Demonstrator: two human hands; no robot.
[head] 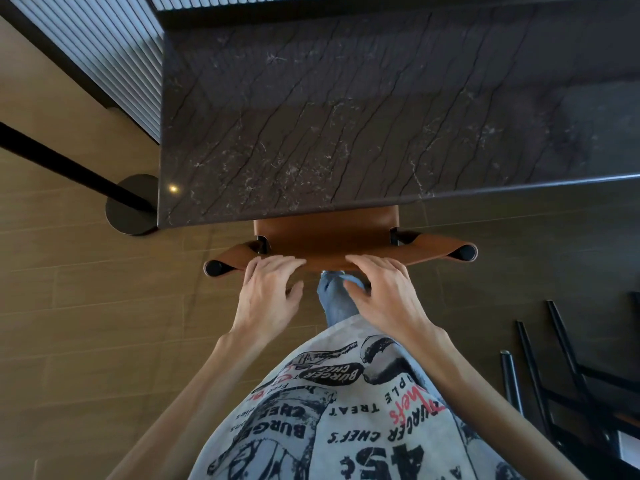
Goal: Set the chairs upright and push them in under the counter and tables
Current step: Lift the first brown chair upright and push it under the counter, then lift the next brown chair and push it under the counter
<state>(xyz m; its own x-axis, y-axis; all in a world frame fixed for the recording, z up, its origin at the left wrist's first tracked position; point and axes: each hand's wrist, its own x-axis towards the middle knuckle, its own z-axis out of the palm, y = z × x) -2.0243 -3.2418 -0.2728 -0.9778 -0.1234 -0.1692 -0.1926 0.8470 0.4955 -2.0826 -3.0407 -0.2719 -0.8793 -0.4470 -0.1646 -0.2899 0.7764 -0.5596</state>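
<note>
The seat of the tan leather chair (325, 233) was mostly hidden beneath the dark veined marble counter top (346, 116), and its legs were covered. The counter top was cut off at the right edge. At the left, the round black floor base (124, 220) was partly covered by the counter top's corner. At the lower right, a toppled black-legged metal chair (512, 379) was cut off by the frame's edge; its seat could not be made out.

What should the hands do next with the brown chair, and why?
Probably let go. The left hand and right hand rest on the back of the brown chair, which stands upright with its seat mostly under the counter. A tipped chair lies on the floor to the right.
</note>
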